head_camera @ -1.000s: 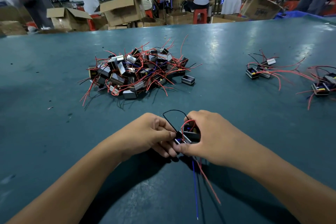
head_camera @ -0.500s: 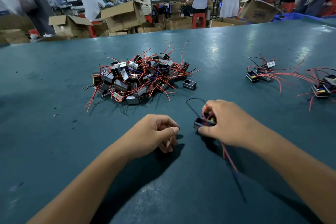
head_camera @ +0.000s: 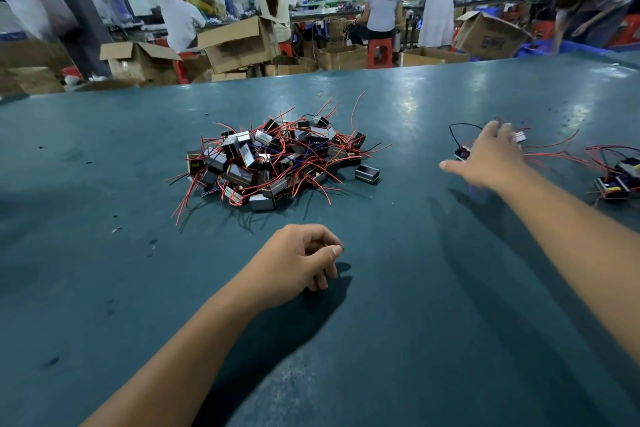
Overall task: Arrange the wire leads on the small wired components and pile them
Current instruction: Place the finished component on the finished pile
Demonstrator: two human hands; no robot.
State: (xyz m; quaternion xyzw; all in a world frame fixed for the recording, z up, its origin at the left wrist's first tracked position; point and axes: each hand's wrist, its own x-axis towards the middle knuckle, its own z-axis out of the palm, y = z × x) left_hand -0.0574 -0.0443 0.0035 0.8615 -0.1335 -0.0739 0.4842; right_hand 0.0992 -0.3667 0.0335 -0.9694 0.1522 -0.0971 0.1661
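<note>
A big tangled heap of small wired components [head_camera: 277, 159] with red, black and blue leads lies on the green table [head_camera: 104, 288], centre left. My right hand [head_camera: 485, 159] reaches out to the right over a small pile [head_camera: 519, 139], thumb and fingers spread, slightly blurred. One component [head_camera: 462, 151] with a black lead loop lies just under its far edge; my fingers do not curl round it. My left hand [head_camera: 294, 263] rests on the table in front of me, loosely curled and holding nothing.
A single loose component [head_camera: 367, 174] sits just right of the heap. Another small pile [head_camera: 616, 180] lies at the far right edge. Beyond the table are cardboard boxes [head_camera: 239, 42] and several people working at benches.
My right hand carried the component from in front of me out to the small pile on the right and spread its fingers. My left hand let go and stayed near me.
</note>
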